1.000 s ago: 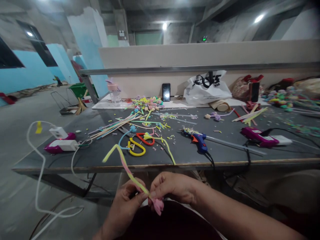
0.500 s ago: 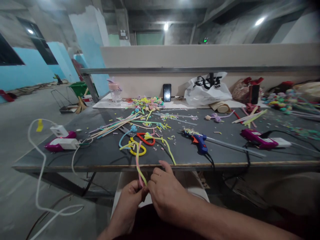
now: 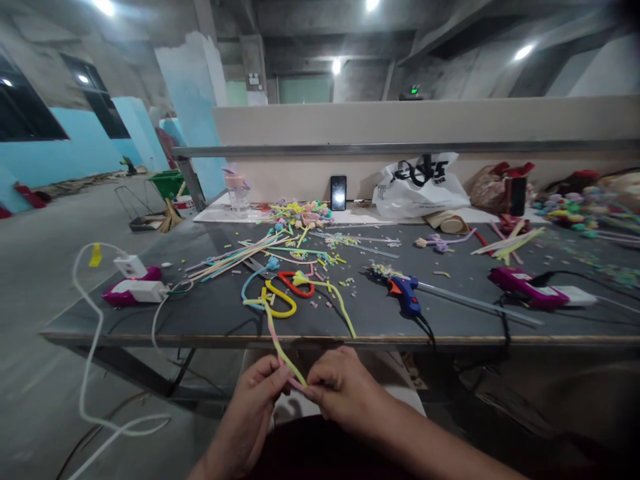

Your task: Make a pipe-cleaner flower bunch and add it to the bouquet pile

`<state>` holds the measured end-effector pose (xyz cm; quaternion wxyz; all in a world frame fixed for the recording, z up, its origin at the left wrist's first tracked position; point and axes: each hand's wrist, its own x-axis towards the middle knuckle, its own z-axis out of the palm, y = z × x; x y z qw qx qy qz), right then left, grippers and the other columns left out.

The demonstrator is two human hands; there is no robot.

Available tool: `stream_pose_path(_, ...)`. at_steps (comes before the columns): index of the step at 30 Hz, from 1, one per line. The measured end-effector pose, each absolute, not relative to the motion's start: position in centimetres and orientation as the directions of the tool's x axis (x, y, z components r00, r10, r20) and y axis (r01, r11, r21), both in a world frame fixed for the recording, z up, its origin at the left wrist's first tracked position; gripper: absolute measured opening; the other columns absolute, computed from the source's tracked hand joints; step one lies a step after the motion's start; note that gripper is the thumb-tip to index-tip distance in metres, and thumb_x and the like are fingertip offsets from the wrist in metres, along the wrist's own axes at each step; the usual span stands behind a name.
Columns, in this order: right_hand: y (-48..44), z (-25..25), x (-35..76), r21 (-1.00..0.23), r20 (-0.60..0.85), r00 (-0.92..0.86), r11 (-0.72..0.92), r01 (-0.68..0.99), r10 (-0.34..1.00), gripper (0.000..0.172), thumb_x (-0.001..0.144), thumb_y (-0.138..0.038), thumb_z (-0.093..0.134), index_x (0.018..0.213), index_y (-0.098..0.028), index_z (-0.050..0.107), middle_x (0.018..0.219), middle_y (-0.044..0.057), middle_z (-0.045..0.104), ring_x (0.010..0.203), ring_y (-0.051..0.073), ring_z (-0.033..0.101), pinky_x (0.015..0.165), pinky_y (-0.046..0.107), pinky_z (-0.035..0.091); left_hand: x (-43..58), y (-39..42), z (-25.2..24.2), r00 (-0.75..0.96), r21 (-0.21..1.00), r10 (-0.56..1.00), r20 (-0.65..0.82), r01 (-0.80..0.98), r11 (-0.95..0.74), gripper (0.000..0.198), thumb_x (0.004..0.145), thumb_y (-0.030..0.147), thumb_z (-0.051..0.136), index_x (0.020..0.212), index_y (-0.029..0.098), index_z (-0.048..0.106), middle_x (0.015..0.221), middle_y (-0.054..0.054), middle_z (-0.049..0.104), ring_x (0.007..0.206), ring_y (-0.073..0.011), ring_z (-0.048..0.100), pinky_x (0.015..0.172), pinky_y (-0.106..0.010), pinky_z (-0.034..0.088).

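My left hand [image 3: 257, 393] and my right hand [image 3: 340, 387] meet just below the front edge of the grey table [image 3: 225, 313]. Both pinch a yellow-and-pink pipe cleaner [image 3: 277, 343], whose free end rises up and left over the table edge. The fingers of both hands are curled and pressed on it. On the table beyond lie scissors with yellow and red handles [image 3: 287, 293] and a blue glue gun [image 3: 406, 297].
Loose coloured pipe cleaners [image 3: 235, 253] and clippings litter the table. Power strips sit at the left [image 3: 133, 290] and right [image 3: 525, 283]. A phone [image 3: 339, 192], a white bag [image 3: 423, 183] and a bottle [image 3: 237, 190] stand at the back.
The pink tuft seen below my right hand a second ago is out of sight. The pipe cleaner's free end swung from far left to nearly upright. My hands drew closer together.
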<state>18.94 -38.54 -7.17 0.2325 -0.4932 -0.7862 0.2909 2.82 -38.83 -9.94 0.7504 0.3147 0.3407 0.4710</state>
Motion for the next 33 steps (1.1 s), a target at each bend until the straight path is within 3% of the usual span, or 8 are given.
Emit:
stream_pose_path(5,-38.9,-7.8,19.4,-0.902,-0.216,-0.367,-0.042,0.430,0.905,0.010,0.068,-0.018,0.055,0.059,-0.015,0.059,0.041,-0.007,0.044,0.038,0.006,0.043,0.042,0.017,0.032,2.5,-38.5,-8.2,0.415,0.591,0.890,-0.191,-0.675,0.442,0.009,0.076,0.014,0.052,0.076,0.014,0.061,0.067,0.000,0.051,0.064,-0.0091,0.049,0.067,-0.024,0.041)
stream_pose_path(10,-39.2,-7.8,20.5,-0.860,-0.078,-0.398,0.140,0.491,0.914,0.015,0.068,-0.017,0.056,0.054,-0.015,0.060,0.042,-0.006,0.043,0.041,0.007,0.044,0.047,0.018,0.034,0.7,-38.1,-7.0,0.368,0.474,0.927,-0.069,-0.806,0.355,0.038,0.080,0.014,0.047,0.116,0.025,0.049,0.055,0.006,0.044,0.050,-0.0056,0.044,0.075,-0.030,0.044)
stream_pose_path(13,-39.4,-6.7,21.2,-0.797,0.038,-0.377,0.256,0.548,0.925,0.018,0.072,-0.022,0.058,0.056,-0.016,0.061,0.045,-0.005,0.049,0.051,0.009,0.049,0.063,0.023,0.037,-1.6,-37.4,-6.5,0.229,0.501,0.973,-0.014,-0.841,0.205,0.052,0.077,0.031,0.053,0.127,0.028,0.038,0.094,-0.004,0.058,0.082,-0.0151,0.056,0.084,-0.036,0.043)
stream_pose_path(15,-39.6,-5.8,21.4,-0.750,0.126,-0.370,0.333,0.572,0.920,0.019,0.074,-0.024,0.058,0.057,-0.017,0.060,0.049,-0.004,0.054,0.058,0.010,0.051,0.074,0.027,0.035,-2.6,-37.1,-6.8,0.174,0.526,0.985,-0.019,-0.836,0.158,0.059,0.074,0.045,0.053,0.128,0.028,0.036,0.119,-0.008,0.050,0.106,-0.0233,0.048,0.087,-0.039,0.042)
stream_pose_path(19,-39.7,-4.7,21.1,-0.647,0.263,-0.398,0.467,0.603,0.879,0.019,0.078,-0.025,0.054,0.061,-0.018,0.058,0.057,-0.004,0.057,0.063,0.010,0.051,0.077,0.030,0.030,-1.5,-37.8,-8.7,0.275,0.669,0.954,-0.118,-0.689,0.281,0.057,0.069,0.041,0.062,0.122,0.030,0.043,0.118,-0.006,0.052,0.103,-0.0213,0.050,0.083,-0.034,0.043)
stream_pose_path(22,-39.7,-4.6,20.4,-0.559,0.323,-0.457,0.557,0.615,0.829,0.019,0.080,-0.023,0.050,0.063,-0.018,0.058,0.060,-0.003,0.057,0.065,0.010,0.051,0.076,0.030,0.029,1.1,-38.6,-9.2,0.429,0.826,0.896,-0.114,-0.461,0.326,0.054,0.054,0.029,0.076,0.105,0.023,0.059,0.091,-0.004,0.062,0.079,-0.0164,0.056,0.070,-0.026,0.045)
stream_pose_path(25,-39.4,-4.9,20.0,-0.519,0.332,-0.487,0.588,0.620,0.808,0.019,0.080,-0.023,0.050,0.065,-0.018,0.059,0.060,-0.003,0.057,0.064,0.010,0.049,0.077,0.031,0.028,3.1,-38.4,-8.4,0.427,0.908,0.896,-0.126,-0.314,0.277,0.030,0.054,0.025,0.075,0.081,0.016,0.065,0.072,-0.003,0.062,0.067,-0.0137,0.054,0.065,-0.025,0.043)
stream_pose_path(33,-38.8,-5.7,19.7,-0.748,0.181,-0.350,0.359,0.558,0.919,0.016,0.072,-0.028,0.060,0.060,-0.017,0.060,0.058,-0.002,0.058,0.064,0.011,0.052,0.075,0.029,0.033,3.4,-37.8,-8.2,0.350,0.922,0.921,-0.171,-0.272,0.275,0.016,0.060,0.019,0.070,0.072,0.014,0.060,0.065,0.001,0.059,0.061,-0.0098,0.052,0.062,-0.023,0.042)
